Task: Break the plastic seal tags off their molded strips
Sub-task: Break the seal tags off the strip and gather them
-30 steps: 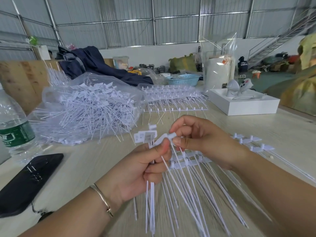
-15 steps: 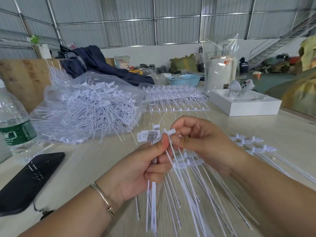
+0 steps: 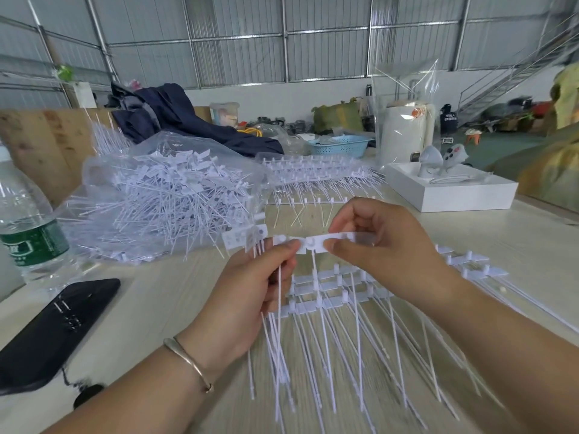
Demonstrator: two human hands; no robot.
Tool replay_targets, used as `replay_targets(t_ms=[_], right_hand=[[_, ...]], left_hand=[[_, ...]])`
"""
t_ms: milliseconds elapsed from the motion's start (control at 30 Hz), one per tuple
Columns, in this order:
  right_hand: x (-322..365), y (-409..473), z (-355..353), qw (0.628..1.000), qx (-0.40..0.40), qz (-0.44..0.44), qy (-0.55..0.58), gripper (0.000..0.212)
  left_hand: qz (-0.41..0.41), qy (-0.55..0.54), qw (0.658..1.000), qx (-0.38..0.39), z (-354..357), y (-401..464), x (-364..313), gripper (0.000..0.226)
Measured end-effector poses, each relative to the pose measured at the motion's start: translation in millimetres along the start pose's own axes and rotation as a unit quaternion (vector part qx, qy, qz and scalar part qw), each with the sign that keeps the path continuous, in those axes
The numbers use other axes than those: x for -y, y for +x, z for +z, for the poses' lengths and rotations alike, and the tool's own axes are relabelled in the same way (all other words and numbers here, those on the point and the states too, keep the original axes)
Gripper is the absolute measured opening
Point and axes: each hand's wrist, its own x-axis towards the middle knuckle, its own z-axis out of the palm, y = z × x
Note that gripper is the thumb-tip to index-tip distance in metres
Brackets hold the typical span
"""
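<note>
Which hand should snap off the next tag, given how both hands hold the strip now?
Probably the right hand: it pinches the strip beside the joint and holds nothing else. The left hand pinches the other side but already grips a bundle of separated tags, so it suits bracing.

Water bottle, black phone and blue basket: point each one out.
Water bottle (image 3: 29, 242): head view, on its green label.
Black phone (image 3: 59, 327): head view, middle of its dark face.
Blue basket (image 3: 341, 145): head view, on its perforated front wall.
</note>
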Motion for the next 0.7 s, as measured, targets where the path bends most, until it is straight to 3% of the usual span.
replay_targets(t_ms=[267,367,700], right_hand=[[-0.4,3.2,-3.5,0.997,0.033,0.043,0.049,0.008],[2.4,3.9,-5.7,0.994,0.053,0.054,0.075,0.006],[1.5,5.3,-9.5,0.990,0.074,0.058,0.110,0.018]], left_hand=[[-0.034,-0.036,0.996,0.078,0.6,-0.5,-0.6,0.028],[-0.034,-0.038,0.996,0.071,1.0,0.7,-0.5,0.015],[-0.031,-0.019,0.996,0.082,-2.4,1.7,0.7,0.018]])
